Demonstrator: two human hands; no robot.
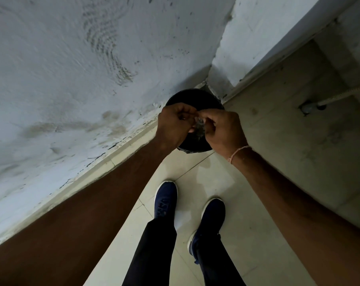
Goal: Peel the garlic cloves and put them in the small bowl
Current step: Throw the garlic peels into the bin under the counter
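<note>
dim, bluish light | soft shadows | wide-angle bending at edges

A rough, whitish plastered wall [76, 65] filled the left and upper part of the view, marked with stains, dark specks and cracks near its foot, where a pale skirting strip [121, 149] met the floor. The floor [263, 182] was laid in large pale tiles with thin joint lines, dull under dim light. At far right a corrugated hose [344, 96] ran to a small fitting [309, 108].
</note>
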